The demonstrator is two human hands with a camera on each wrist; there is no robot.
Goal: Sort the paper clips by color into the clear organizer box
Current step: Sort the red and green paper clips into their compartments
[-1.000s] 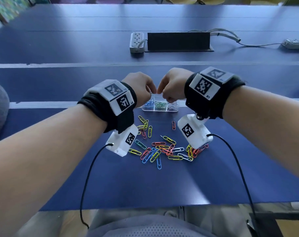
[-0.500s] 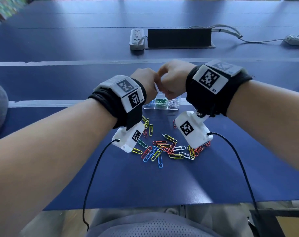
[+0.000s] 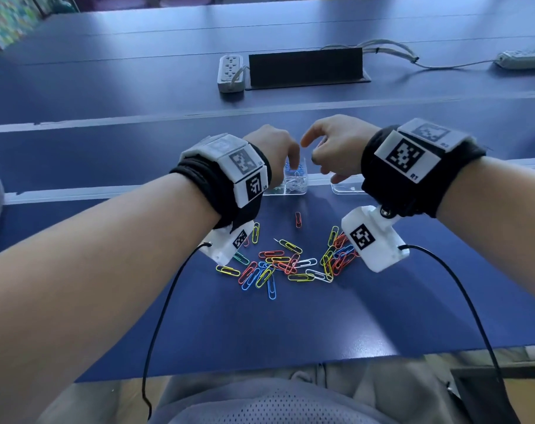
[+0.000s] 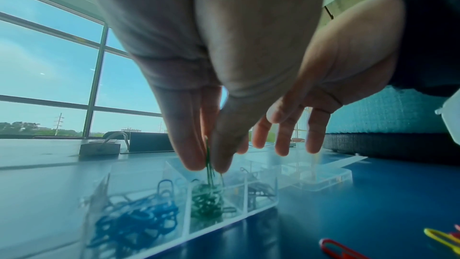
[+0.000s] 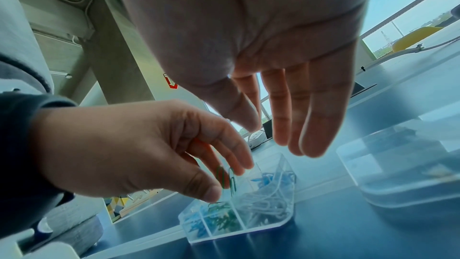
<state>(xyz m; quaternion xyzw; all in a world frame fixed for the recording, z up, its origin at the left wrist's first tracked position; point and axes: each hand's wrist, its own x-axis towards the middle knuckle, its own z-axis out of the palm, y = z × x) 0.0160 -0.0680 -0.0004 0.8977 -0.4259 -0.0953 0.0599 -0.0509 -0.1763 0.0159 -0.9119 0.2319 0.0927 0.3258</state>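
Observation:
My left hand (image 3: pixel 292 168) hovers over the clear organizer box (image 3: pixel 303 191) and pinches two green paper clips (image 5: pixel 226 176) between thumb and fingers. In the left wrist view these green clips (image 4: pixel 208 164) hang just above the compartment of green clips (image 4: pixel 206 204), between the blue clips (image 4: pixel 134 222) and the white clips (image 4: pixel 259 190). My right hand (image 3: pixel 321 162) is open beside it, to the right, holding nothing, its fingers (image 5: pixel 311 125) straight. A loose pile of coloured clips (image 3: pixel 287 264) lies on the blue table nearer me.
A clear lid or second tray (image 3: pixel 348 186) lies right of the box. A single red clip (image 3: pixel 298 219) lies between box and pile. Two power strips (image 3: pixel 231 73) and a black cable box (image 3: pixel 306 68) sit far back. Wrist-camera cables trail over the table's near edge.
The two hands were pressed together above the box. They have since drawn apart; the right hand has opened and the left has dipped toward the box with the green clips.

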